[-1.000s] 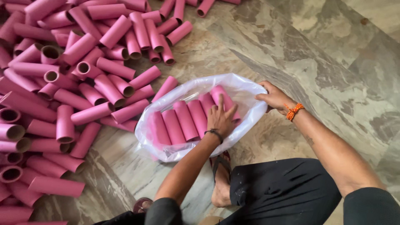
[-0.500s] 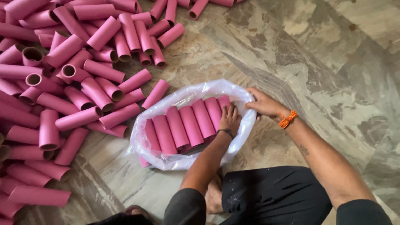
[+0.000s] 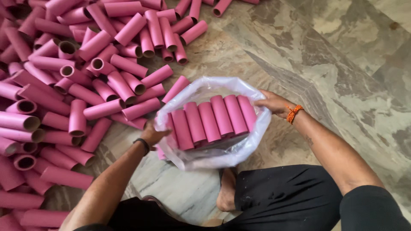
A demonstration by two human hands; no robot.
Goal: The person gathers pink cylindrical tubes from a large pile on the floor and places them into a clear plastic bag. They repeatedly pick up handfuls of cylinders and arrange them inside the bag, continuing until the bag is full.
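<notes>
A clear plastic bag point(image 3: 216, 156) lies open on the stone floor in front of me, with several pink cardboard tubes point(image 3: 209, 119) packed side by side inside it. My left hand point(image 3: 153, 134) grips the bag's left edge; a black band is on that wrist. My right hand point(image 3: 274, 103) grips the bag's right rim, an orange thread around its wrist. Both hands pull the bag's mouth apart.
A big heap of loose pink tubes point(image 3: 72, 85) covers the floor to the left and far side. Marbled stone floor point(image 3: 342, 64) stretches to the right. My bare foot point(image 3: 226, 194) and black-clad legs point(image 3: 291, 196) sit just below the bag.
My left hand has come out from on top of the tubes in the bag and moved to the bag's left edge. The right hand still holds the right rim.
</notes>
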